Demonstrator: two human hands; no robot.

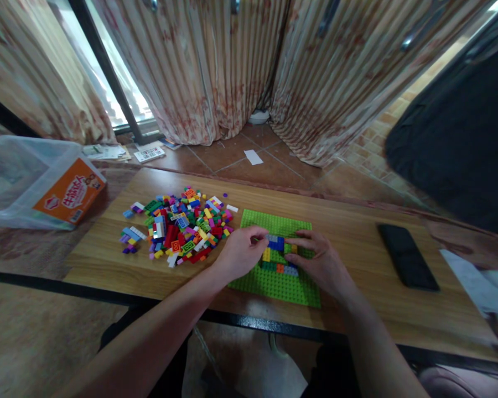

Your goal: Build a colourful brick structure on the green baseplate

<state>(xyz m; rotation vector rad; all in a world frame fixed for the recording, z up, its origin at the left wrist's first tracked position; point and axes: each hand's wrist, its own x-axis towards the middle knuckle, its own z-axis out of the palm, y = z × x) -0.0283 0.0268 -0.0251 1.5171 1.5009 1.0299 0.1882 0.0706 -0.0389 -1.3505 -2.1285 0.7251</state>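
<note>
A green studded baseplate (pixel 292 296) lies on the table, with toy bricks joined in a small rectangular outline on it. Blue bricks (pixel 277 243) and greyish ones form its far side, a yellow brick (pixel 266 254) its left side. Orange brick (pixel 280 268) and grey-blue pieces make up the near side. My left hand (pixel 243 251) is at the far left corner, thumb and forefinger pinched; what sits between them is hidden. Around the right side, my right hand (pixel 321 262) has its thumb and fingers apart, fingertips by the blue and yellow bricks.
A heap of mixed loose bricks (pixel 191 226) covers the table left of the baseplate. A black phone (pixel 407 257) lies on the right. Beyond the table's left end stands a clear plastic bin (pixel 29 171); papers (pixel 477 279) are at the right end.
</note>
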